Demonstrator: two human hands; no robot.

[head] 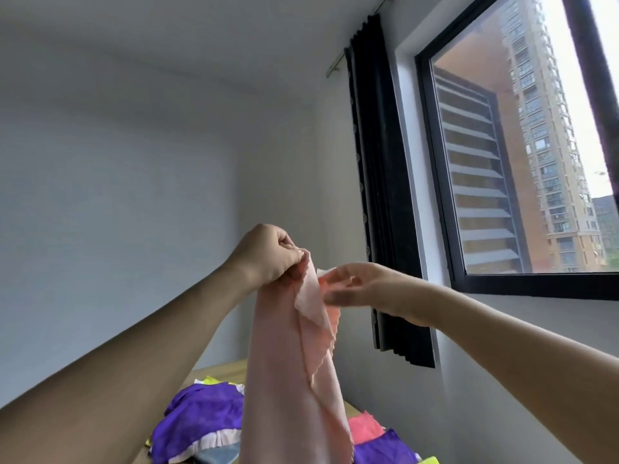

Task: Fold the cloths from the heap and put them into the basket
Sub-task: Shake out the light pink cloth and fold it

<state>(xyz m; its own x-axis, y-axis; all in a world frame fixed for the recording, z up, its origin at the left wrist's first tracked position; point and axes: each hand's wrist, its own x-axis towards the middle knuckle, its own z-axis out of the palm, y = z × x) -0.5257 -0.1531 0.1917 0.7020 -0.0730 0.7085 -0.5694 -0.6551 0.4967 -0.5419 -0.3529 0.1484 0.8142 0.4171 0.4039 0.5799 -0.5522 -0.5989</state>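
A pale pink cloth (288, 380) hangs in the air in front of me, long and loosely bunched. My left hand (268, 256) pinches its top corner between thumb and curled fingers. My right hand (361, 288) is just to the right, its fingers reaching along the cloth's upper edge and touching a loose flap; it is blurred. Below lies the heap of cloths (201, 420), with purple, bright pink, yellow and blue pieces, partly hidden behind the hanging cloth. No basket is in view.
The heap lies on a wooden table (224, 368) that reaches toward the white wall. A dark-framed window (435, 162) and a black curtain (378, 195) are on the right wall.
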